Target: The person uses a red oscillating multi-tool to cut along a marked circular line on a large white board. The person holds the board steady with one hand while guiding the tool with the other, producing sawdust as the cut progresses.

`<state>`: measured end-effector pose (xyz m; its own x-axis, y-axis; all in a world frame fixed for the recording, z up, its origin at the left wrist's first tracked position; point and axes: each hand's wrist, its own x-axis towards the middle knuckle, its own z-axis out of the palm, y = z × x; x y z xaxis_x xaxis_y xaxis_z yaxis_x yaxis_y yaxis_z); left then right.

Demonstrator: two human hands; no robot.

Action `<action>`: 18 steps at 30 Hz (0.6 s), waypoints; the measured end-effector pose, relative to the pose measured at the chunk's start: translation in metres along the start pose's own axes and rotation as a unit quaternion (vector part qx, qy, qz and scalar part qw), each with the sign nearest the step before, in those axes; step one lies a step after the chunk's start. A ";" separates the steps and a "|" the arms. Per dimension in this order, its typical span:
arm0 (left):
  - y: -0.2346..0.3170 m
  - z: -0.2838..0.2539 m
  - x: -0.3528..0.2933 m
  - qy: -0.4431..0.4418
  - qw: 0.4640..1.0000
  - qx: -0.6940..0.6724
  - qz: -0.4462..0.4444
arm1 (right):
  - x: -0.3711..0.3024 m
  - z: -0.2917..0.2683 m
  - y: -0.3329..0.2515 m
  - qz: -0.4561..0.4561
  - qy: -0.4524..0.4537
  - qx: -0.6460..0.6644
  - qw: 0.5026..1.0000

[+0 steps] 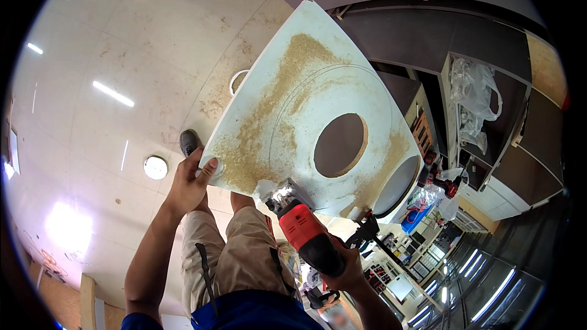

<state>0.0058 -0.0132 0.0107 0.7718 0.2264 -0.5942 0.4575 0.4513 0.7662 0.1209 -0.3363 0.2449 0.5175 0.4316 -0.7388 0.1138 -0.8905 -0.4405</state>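
Observation:
My left hand grips the near left corner of a white board, its thumb on the top face. My right hand is wrapped around the rear of a red and black jigsaw. The jigsaw's metal front is at the board's near edge, with a bright light there; the blade cannot be made out. A round hole with a raw brown edge is cut through the board, and curved pencil lines run around it. Sawdust lies across the face. A second round opening shows near the right corner.
A black clamp is at the board's near right edge. Dark panels stand beyond, and a cabinet at right holds clear plastic bags. On the pale floor lie a white ring and a white disc.

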 end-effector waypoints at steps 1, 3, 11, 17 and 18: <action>-0.001 -0.002 0.000 -0.011 1.000 0.007 -0.013 | -0.003 -0.003 0.000 0.006 -0.010 -0.005 1.000; -0.001 -0.004 -0.001 -0.020 0.999 0.016 -0.027 | -0.005 -0.002 0.002 0.005 -0.009 -0.012 1.000; 0.000 0.001 0.000 0.010 1.000 -0.010 0.007 | -0.001 0.000 -0.012 0.013 -0.002 0.007 1.000; 0.002 0.001 0.000 0.000 1.000 -0.016 0.008 | -0.004 0.001 -0.011 0.023 0.001 0.013 1.000; 0.002 0.002 0.000 0.002 1.000 -0.017 0.008 | -0.005 0.002 -0.008 0.023 0.003 0.007 1.000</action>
<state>0.0072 -0.0137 0.0127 0.7775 0.2368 -0.5826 0.4292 0.4774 0.7668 0.1157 -0.3307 0.2507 0.5274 0.3893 -0.7552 0.0775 -0.9072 -0.4136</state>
